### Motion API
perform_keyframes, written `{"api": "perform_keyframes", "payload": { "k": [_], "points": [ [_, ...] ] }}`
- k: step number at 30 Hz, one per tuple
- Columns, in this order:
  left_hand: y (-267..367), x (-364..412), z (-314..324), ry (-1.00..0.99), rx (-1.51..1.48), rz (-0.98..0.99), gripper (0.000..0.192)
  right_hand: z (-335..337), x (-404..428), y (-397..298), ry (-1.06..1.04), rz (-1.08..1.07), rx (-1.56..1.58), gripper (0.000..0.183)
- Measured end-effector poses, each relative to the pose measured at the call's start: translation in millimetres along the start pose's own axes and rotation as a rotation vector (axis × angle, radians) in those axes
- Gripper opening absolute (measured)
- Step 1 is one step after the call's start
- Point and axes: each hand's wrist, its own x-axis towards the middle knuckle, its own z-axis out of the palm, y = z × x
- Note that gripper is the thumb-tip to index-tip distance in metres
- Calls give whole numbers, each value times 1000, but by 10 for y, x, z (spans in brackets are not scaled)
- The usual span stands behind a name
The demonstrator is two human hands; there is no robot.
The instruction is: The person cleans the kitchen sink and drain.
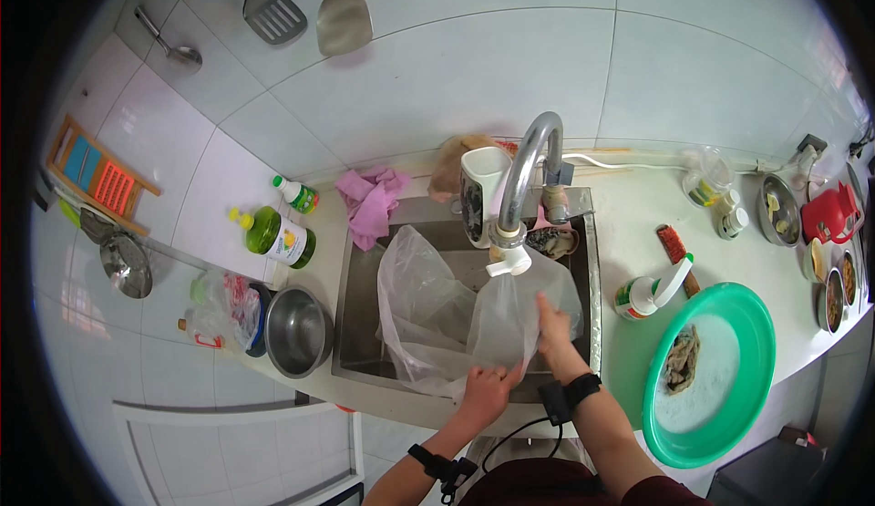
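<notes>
A large clear plastic bag (437, 308) spreads over the stainless steel sink (355, 328), its mouth gaping toward the left. My right hand (552, 325) grips the bag's right side, thumb pointing up, just below the faucet. Lower down, my left hand (487, 391) pinches the bag's near edge at the front rim of the sink. The chrome gooseneck faucet (530, 164) arches above the bag, with a white spout attachment (509, 262) at its tip. No stream of water shows. Part of the sink floor is hidden beneath the plastic.
Right of the sink stand a green basin (762, 369) with sudsy water and a cloth (682, 361), a spray bottle (639, 297) and a red-bristled brush (673, 246). On the left are a metal pot (299, 331), a pink cloth (372, 202) and a green dish soap bottle (277, 236).
</notes>
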Motion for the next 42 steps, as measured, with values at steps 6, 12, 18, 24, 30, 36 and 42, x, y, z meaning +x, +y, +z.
{"api": "perform_keyframes", "payload": {
  "k": [6, 12, 18, 24, 30, 36, 42],
  "points": [
    [-130, -17, 6, 168, 43, -71, 50, -4, -195, 471, -13, -6, -112, 49],
    [-38, -83, -116, -8, -8, 94, 53, -59, 189, 167, 100, 0, -129, 52],
    [-280, -204, -317, 53, 68, 66, 57, -107, 604, 104, 158, -282, -174, 36],
    [-628, -425, -395, -18, 366, -87, 65, 503, -376, 281, -66, 238, -241, 68],
    [-204, -219, -60, -179, 320, -47, 73, 361, -30, 288, -68, -88, -197, 74],
    [-374, -376, 162, -308, 249, 36, 66, -205, 92, 433, -18, -217, 2, 47],
    [-327, -12, -202, 183, -411, -323, 68, -204, -171, 281, -48, -125, 121, 40]
  ]
}}
